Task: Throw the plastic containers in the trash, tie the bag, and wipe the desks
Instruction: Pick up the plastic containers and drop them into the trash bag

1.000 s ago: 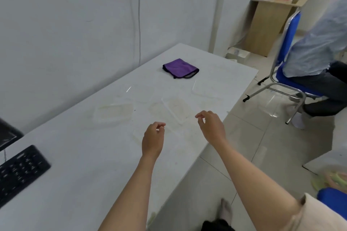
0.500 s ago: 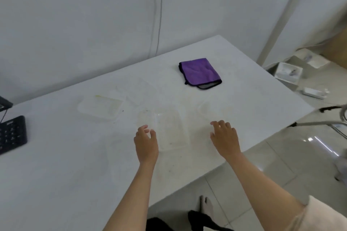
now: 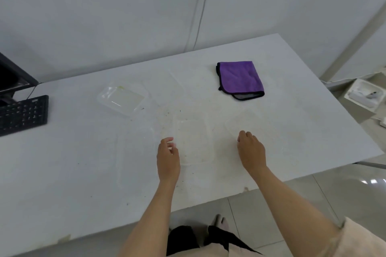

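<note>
A single head-worn view is given, looking forward and steeply down from above the near edge of the desk (image 3: pixel 62 173). The desk is seen close, its far edge against the wall (image 3: pixel 104 16), its right edge beside the floor (image 3: pixel 344 194). No second view is shared.

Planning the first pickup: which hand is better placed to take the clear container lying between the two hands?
Probably left. The left hand hovers at the clear container's near-left edge; the right hand sits farther off.
</note>
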